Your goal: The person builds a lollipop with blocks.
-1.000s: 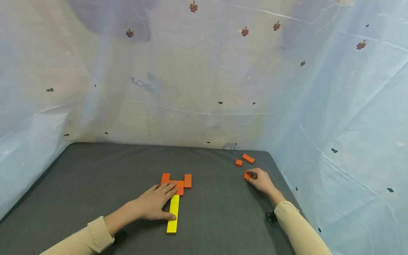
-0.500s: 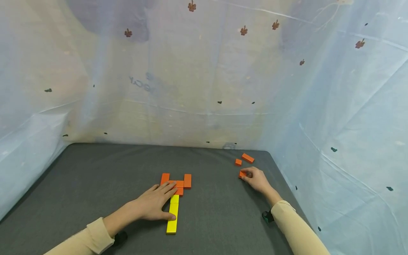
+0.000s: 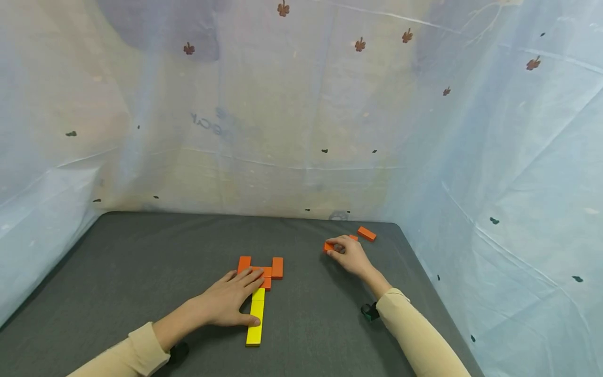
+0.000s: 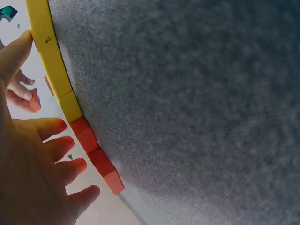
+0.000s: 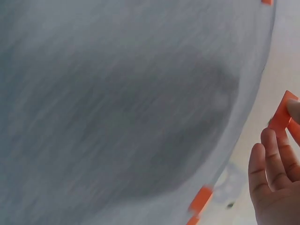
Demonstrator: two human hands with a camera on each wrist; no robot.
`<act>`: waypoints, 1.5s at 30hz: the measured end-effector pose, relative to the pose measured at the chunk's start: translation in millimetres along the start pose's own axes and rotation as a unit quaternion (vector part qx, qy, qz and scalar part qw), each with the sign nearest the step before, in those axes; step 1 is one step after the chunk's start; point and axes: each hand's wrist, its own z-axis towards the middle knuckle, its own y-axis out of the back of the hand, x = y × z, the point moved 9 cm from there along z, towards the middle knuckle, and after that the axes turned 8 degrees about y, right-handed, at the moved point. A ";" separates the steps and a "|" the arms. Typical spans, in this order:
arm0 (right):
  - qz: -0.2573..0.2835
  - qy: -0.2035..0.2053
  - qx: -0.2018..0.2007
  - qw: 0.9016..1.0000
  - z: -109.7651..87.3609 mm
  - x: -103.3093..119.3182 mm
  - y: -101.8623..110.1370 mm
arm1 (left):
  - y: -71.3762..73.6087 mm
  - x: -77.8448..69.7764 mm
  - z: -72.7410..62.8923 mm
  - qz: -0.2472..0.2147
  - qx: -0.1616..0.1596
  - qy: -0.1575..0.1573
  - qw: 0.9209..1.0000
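Note:
My right hand (image 3: 352, 257) pinches an orange block (image 3: 327, 246) between thumb and fingers, over the right part of the table. The right wrist view shows its flat side. My left hand (image 3: 223, 303) lies with fingers spread over a flat figure of blocks left of centre. Its fingertips overlap the orange crossbar blocks (image 3: 266, 272), and its thumb is on the long yellow block (image 3: 253, 334). A short yellow block (image 3: 258, 294) joins that one to the orange part. Two orange blocks, left (image 3: 244, 262) and right (image 3: 277, 268), stick out at the top.
A loose orange block (image 3: 367, 234) lies near the far right corner of the dark grey table (image 3: 165, 251). Behind my right hand a small orange block (image 3: 353, 237) is partly hidden. Pale patterned sheeting (image 3: 264, 131) hangs around the table's back and sides.
My right hand has moved left and slightly away from me with the orange block, now partly covering the small loose one. The left hand has stayed in place.

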 end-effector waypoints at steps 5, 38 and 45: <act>0.014 0.025 0.015 0.999 16.7 26.9 -18.3 | -0.7 -0.6 1.3 0.008 0.002 -0.013 1.000; -0.007 0.111 0.131 0.985 69.4 121.0 -133.7 | 1.5 -1.6 -0.5 -0.003 0.023 -0.015 1.000; -0.028 0.112 0.149 0.982 68.6 123.0 -144.0 | 2.1 -1.7 -3.1 -0.011 0.028 -0.013 0.999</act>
